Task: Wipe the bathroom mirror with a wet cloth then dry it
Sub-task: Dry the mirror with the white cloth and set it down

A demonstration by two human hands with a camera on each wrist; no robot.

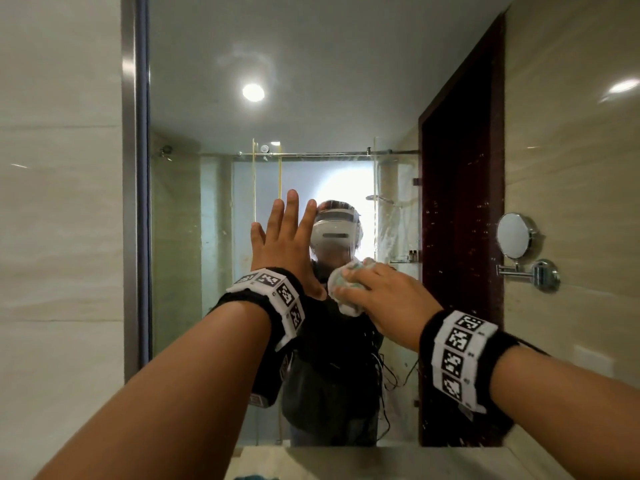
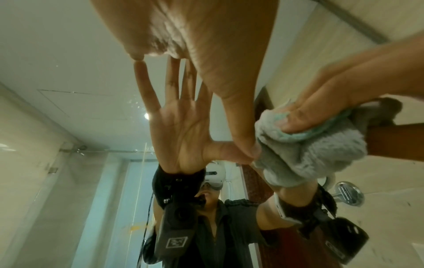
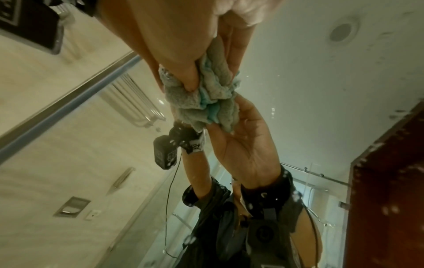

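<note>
The large wall mirror point(image 1: 311, 81) fills the middle of the head view, with water droplets on its right part. My left hand point(image 1: 287, 237) lies flat against the glass, fingers straight and spread. Just to its right my right hand point(image 1: 374, 289) grips a bunched grey-and-teal cloth point(image 1: 341, 284) and presses it on the mirror. In the left wrist view the cloth point(image 2: 305, 148) sits beside my left thumb point(image 2: 238, 112). In the right wrist view the cloth point(image 3: 206, 98) is squeezed between thumb and fingers against the glass.
A round chrome shaving mirror point(image 1: 516, 235) on a swing arm is fixed to the tiled wall on the right. A steel mirror frame point(image 1: 133, 168) runs down the left. The counter edge point(image 1: 346, 459) lies below the mirror. The reflection shows a shower screen and a dark door.
</note>
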